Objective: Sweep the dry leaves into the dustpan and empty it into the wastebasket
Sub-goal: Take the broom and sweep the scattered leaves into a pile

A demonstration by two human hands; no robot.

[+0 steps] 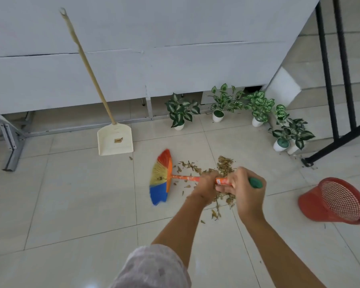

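both hands [227, 187] gripped broom [162, 177] to push mid-frame leaves [224, 163] | dustpan [115, 140] leaned upper left, waiting | wastebasket [333, 201] tipped right

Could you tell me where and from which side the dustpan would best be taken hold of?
Probably by its long wooden handle, from the open floor side. The dustpan stands with its pan on the tiles and the handle leaning up against the white wall, so only the front is free. The shaft is slim enough for one hand to wrap round, but both hands, left and right, now grip the broom.
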